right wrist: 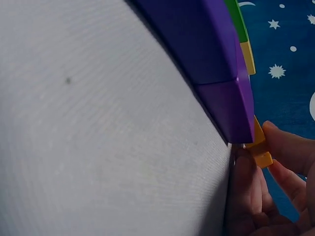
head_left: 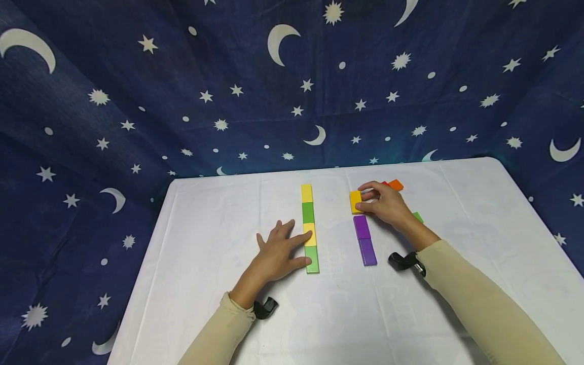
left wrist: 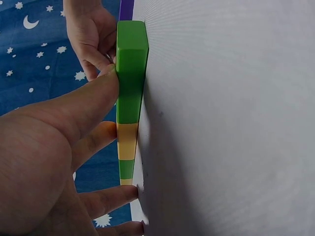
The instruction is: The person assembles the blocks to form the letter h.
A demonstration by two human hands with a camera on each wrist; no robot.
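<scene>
A straight row of green and yellow rectangular blocks lies end to end, with a yellow block [head_left: 306, 193] at its far end and a light green block [head_left: 312, 268] at its near end. My left hand [head_left: 272, 254] is spread beside this row; its thumb touches the near green block and its index finger rests on the yellow one beyond. To the right, my right hand [head_left: 387, 204] pinches an orange-yellow block [head_left: 355, 201] between thumb and fingers. That block is just past two purple blocks [head_left: 362, 227] set end to end. In the right wrist view the orange-yellow block [right wrist: 261, 153] shows beyond the purple ones.
Behind the right hand lie an orange block [head_left: 396, 185] and a partly hidden red block [head_left: 385, 183]. A green block [head_left: 417, 217] peeks out beside the right wrist. A white cloth [head_left: 219, 218] covers the table; a dark blue star-patterned curtain [head_left: 255, 126] hangs behind it.
</scene>
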